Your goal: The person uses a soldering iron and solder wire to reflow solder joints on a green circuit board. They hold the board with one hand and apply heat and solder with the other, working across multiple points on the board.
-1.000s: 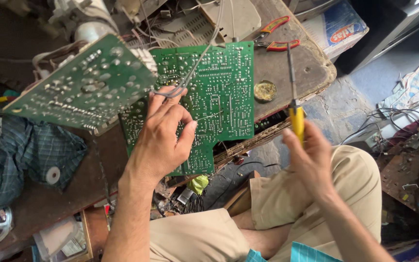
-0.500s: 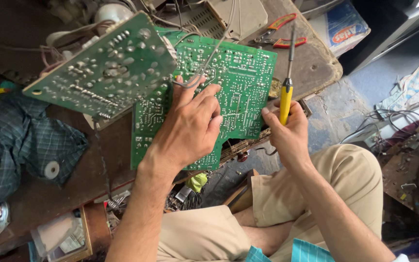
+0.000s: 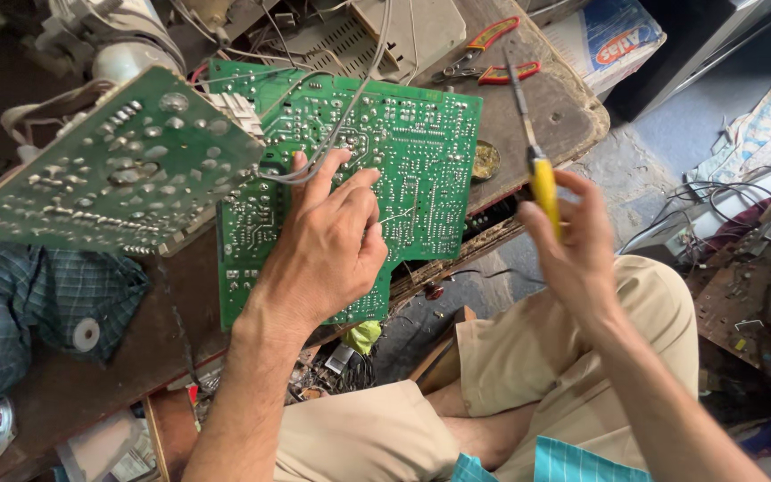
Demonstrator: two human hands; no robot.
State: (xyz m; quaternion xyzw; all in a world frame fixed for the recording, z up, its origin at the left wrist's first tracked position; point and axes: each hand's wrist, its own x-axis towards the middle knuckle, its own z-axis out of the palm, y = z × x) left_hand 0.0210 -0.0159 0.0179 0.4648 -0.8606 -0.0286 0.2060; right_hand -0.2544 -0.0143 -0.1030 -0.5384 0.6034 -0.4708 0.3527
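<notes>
Green flat circuit board [image 3: 421, 170] lies on the wooden counter [image 3: 564, 107]; left hand [image 3: 327, 250] presses it, fingers spread. At three o'clock, right hand [image 3: 573, 241] pinches a yellow-handled screwdriver [image 3: 542, 178].

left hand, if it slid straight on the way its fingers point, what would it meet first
Probably the grey wires at the fingertips of the left hand, lying over the green circuit board; depth is hard to judge.

A worn brown workbench [image 3: 573, 112] carries 2 green circuit boards [image 3: 421, 170], red-handled pliers [image 3: 484, 55] and checked cloth [image 3: 37, 312].
</notes>
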